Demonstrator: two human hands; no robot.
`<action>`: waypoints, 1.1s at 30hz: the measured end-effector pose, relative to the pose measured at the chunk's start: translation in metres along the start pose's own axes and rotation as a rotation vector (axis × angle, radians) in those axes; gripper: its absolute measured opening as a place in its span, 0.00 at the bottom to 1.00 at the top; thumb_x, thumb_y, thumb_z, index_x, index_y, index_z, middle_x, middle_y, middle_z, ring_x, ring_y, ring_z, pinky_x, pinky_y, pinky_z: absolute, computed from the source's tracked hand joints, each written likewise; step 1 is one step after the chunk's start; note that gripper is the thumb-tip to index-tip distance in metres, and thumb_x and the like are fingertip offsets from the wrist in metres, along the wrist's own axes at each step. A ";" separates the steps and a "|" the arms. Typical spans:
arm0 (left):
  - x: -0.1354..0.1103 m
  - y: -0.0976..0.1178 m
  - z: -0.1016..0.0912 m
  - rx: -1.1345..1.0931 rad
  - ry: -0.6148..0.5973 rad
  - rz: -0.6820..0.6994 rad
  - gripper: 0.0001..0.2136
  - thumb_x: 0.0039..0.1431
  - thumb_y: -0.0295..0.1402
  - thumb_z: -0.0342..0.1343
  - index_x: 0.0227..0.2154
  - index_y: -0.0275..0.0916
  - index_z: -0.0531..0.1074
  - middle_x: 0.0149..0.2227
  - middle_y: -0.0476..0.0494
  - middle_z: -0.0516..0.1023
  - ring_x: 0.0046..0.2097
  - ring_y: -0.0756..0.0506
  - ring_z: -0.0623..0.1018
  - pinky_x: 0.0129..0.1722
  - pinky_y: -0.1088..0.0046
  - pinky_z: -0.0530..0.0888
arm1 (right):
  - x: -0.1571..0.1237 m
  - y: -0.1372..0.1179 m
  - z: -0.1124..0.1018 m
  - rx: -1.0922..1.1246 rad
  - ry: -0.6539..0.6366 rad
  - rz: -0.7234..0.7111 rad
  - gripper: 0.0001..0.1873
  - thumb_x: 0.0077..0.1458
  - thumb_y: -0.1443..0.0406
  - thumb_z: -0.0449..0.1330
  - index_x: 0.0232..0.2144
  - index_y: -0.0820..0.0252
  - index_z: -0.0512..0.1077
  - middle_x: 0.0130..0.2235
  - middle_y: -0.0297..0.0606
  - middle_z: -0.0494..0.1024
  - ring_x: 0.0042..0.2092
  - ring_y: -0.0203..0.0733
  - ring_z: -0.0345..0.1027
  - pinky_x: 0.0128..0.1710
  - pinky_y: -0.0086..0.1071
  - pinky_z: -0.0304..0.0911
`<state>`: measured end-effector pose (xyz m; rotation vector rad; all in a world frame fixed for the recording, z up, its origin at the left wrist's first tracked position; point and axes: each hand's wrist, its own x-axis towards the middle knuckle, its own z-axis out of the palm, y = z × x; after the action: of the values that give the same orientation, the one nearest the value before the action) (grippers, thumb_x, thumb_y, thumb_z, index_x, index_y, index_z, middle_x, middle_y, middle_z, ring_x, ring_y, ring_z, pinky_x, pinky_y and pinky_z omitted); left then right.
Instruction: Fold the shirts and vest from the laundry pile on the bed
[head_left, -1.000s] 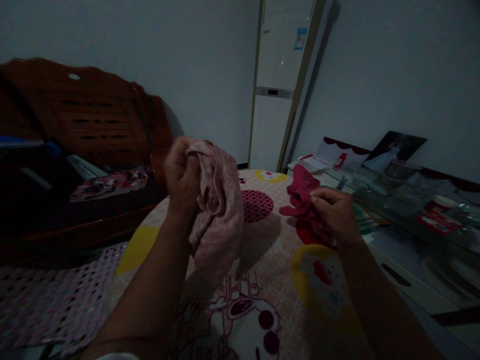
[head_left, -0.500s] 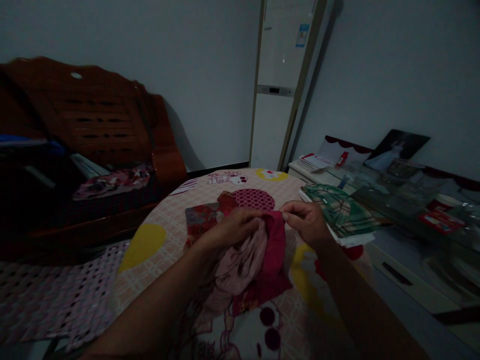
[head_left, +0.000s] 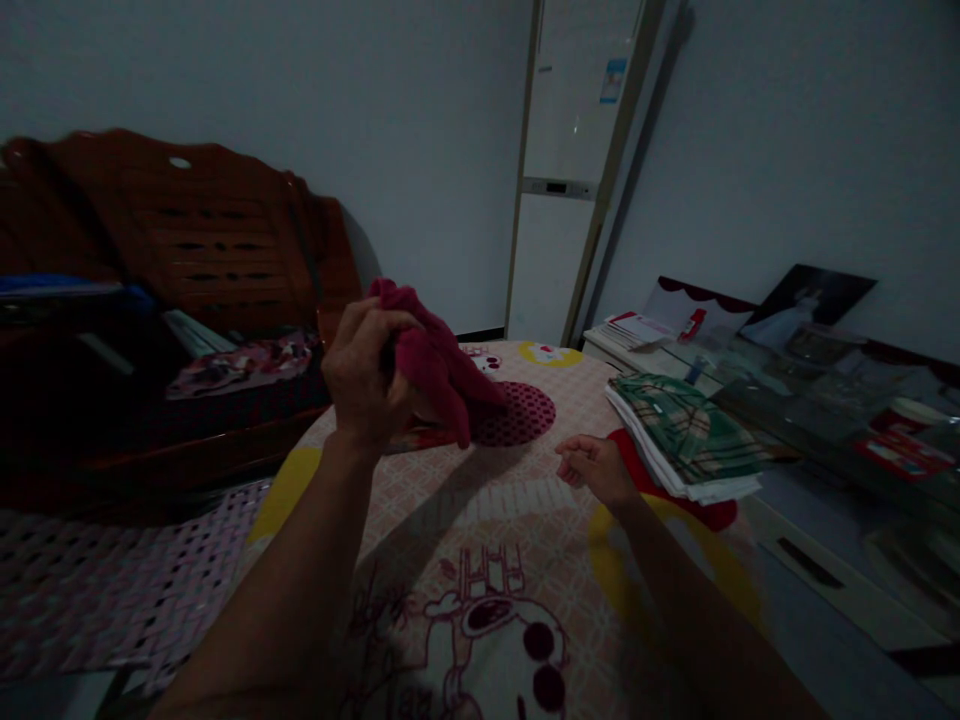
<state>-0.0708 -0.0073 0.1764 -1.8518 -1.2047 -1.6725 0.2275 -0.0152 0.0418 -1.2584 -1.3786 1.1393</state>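
My left hand [head_left: 365, 372] is raised above the bed and closed round a bunched dark pink cloth [head_left: 435, 360], which hangs to the right of my fist. My right hand [head_left: 595, 466] hovers low over the patterned bedsheet [head_left: 487, 540], fingers loosely curled with nothing in them. Just right of that hand lies a folded stack of clothes [head_left: 684, 436] with a green checked piece on top. A reddish patterned cloth lies on the sheet behind my left hand, mostly hidden.
A dark wooden bench [head_left: 187, 250] with clutter stands at the left. A tall white air conditioner [head_left: 566, 170] fills the far corner. A low cabinet [head_left: 825, 400] with papers, a picture and glass items runs along the right. A woven mat [head_left: 105, 580] lies at lower left.
Both hands were together on the pink cloths over the bed; now my left hand has lifted the dark pink cloth, and my right hand has let go and dropped toward the sheet.
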 end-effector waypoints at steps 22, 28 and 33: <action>-0.108 -0.065 0.068 0.305 -1.222 -0.125 0.30 0.46 0.30 0.60 0.56 0.49 0.70 0.68 0.38 0.56 0.68 0.28 0.54 0.60 0.32 0.52 | 0.025 -0.014 -0.162 -1.411 0.711 0.327 0.18 0.59 0.65 0.54 0.42 0.75 0.76 0.45 0.64 0.77 0.48 0.62 0.73 0.43 0.44 0.66; -0.107 -0.095 0.058 0.453 -1.156 -0.211 0.23 0.50 0.26 0.56 0.50 0.46 0.75 0.68 0.35 0.56 0.66 0.27 0.57 0.57 0.32 0.57 | 0.030 -0.018 -0.176 -1.350 0.723 0.329 0.15 0.56 0.70 0.54 0.39 0.75 0.77 0.42 0.64 0.78 0.46 0.61 0.73 0.42 0.44 0.65; -0.087 -0.143 0.034 0.523 -1.104 -0.376 0.17 0.50 0.28 0.56 0.45 0.37 0.78 0.63 0.30 0.64 0.61 0.22 0.64 0.53 0.29 0.59 | 0.017 -0.041 -0.143 -0.970 0.782 -0.205 0.11 0.52 0.66 0.56 0.33 0.66 0.77 0.32 0.47 0.80 0.37 0.50 0.73 0.41 0.40 0.66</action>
<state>-0.1550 0.0692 0.0495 -2.2624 -2.2151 -0.2086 0.3618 0.0066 0.1044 -1.8731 -1.3809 -0.2822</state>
